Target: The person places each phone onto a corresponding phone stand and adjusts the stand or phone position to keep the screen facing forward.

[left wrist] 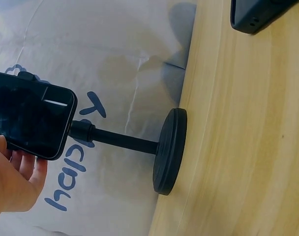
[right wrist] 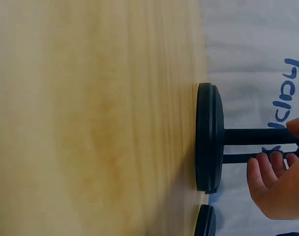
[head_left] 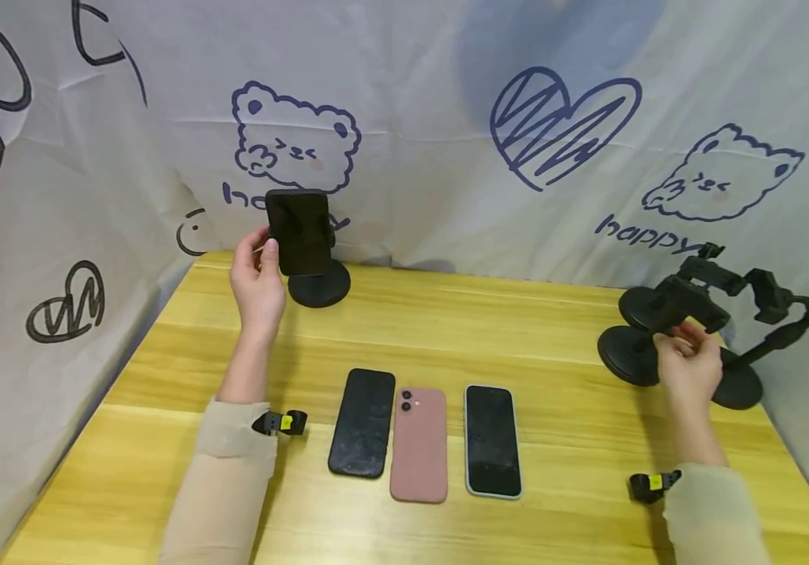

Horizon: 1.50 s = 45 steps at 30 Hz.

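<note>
A black phone (head_left: 300, 234) sits upright in a black phone stand (head_left: 319, 286) at the back left of the table. My left hand (head_left: 260, 278) pinches that phone by its left edge, thumb in front and fingers behind. In the left wrist view, the stand's round base (left wrist: 170, 152) and thin pole show beside the phone. At the right, my right hand (head_left: 690, 365) holds the pole of another black phone stand (head_left: 626, 357) below its clamp. The right wrist view shows thumb and fingers on either side of the pole (right wrist: 253, 136), partly cut off.
Three phones lie in a row on the wooden table (head_left: 552, 329): a black one (head_left: 362, 424), a pink-backed one (head_left: 420, 446) and a light-framed one (head_left: 492, 441). Two more black stands crowd the right hand, one behind and one with its base (head_left: 739, 384) at the right. A printed cloth (head_left: 432, 173) hangs behind.
</note>
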{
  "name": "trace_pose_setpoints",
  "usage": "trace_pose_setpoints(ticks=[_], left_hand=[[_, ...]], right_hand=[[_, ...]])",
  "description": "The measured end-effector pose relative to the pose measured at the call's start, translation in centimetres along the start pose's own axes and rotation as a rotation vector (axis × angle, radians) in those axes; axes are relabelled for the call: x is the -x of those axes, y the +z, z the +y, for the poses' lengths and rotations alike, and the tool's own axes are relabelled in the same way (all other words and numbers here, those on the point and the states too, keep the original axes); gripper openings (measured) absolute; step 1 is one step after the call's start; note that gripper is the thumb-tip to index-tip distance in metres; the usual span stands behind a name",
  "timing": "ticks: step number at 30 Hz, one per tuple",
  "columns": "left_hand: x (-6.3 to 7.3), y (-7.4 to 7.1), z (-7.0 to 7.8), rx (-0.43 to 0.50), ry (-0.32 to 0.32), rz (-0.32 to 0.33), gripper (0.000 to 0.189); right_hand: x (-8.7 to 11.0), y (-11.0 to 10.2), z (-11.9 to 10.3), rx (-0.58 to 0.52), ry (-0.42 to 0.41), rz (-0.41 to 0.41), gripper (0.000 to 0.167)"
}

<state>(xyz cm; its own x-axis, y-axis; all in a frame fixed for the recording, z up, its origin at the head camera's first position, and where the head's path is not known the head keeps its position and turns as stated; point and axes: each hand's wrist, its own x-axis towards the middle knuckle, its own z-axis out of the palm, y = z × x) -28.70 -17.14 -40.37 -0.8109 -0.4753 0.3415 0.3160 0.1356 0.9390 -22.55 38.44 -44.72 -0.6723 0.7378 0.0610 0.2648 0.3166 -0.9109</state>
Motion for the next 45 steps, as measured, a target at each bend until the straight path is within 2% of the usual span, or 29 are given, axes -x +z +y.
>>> trace_pose_setpoints(ticks=[8, 16, 24, 27, 29, 35, 41, 45], left_hand=[[-0.1, 0.2, -0.2, 0.010, -0.010, -0.014, 0.036], [-0.1, -0.3, -0.2, 0.016, -0.005, -0.017, 0.037], [-0.1, -0.3, -0.1, 0.015, -0.020, -0.023, 0.036], [0.0, -0.3, -0.1, 0.009, -0.016, -0.020, 0.036], [0.0, -0.3, -0.1, 0.007, -0.012, -0.019, 0.036], [-0.1, -0.4, -0.2, 0.007, -0.012, -0.019, 0.035], [-0.1, -0.3, -0.3, 0.003, 0.003, -0.013, 0.035], [-0.1, -0.3, -0.2, 0.006, 0.013, -0.011, 0.034]], right_hand=[[-1.4, 0.6, -0.1, 0.126, -0.023, 0.014, 0.042], [-1.6, 1.0, -0.3, 0.098, -0.064, -0.002, 0.037], [-1.5, 0.9, -0.7, 0.130, -0.017, -0.056, 0.044], [-1.3, 1.1, -0.9, 0.157, -0.024, -0.091, 0.047], [-1.0, 1.2, -1.0, 0.167, -0.045, -0.119, 0.047], [0.0, 2.4, -1.9, 0.153, -0.185, -0.179, 0.041], [1.4, 4.6, -3.6, 0.104, -0.203, -0.252, 0.039], [2.4, 6.5, -4.7, 0.104, -0.257, -0.280, 0.040]])
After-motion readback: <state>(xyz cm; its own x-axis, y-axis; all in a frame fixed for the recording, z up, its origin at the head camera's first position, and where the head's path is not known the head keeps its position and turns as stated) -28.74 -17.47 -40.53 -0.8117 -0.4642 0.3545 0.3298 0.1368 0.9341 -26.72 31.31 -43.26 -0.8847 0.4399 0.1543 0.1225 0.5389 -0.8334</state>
